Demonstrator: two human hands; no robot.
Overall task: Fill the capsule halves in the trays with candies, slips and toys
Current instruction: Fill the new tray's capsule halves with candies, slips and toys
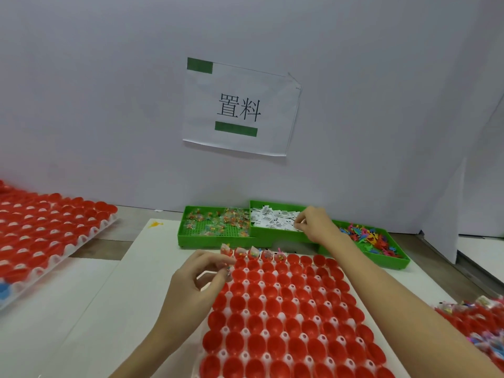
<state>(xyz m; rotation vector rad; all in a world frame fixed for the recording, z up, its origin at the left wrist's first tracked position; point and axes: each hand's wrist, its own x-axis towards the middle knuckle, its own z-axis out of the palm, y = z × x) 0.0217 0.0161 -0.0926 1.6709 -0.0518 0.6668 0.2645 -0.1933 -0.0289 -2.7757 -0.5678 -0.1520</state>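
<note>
Capsule halves [283,317], red and glossy, fill one white tray [351,293] at 6 o'clock; five in its far row hold contents. Two more trays show: one at 9 o'clock [90,236], one filled at 4 o'clock [474,320]. Three green bins sit at 12 o'clock: candies [215,222], slips [272,218], toys [368,238]. Left hand [199,279] pinches a small item at the tray's far-left corner. Right hand [313,222] pinches slips. Bare tabletop [81,309] lies at 7 o'clock.

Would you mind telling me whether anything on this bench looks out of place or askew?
Two small things: the paper sign on the wall hangs crooked, its upper right corner crumpled, and a yellow-orange smear marks the white board's far left corner.
</note>
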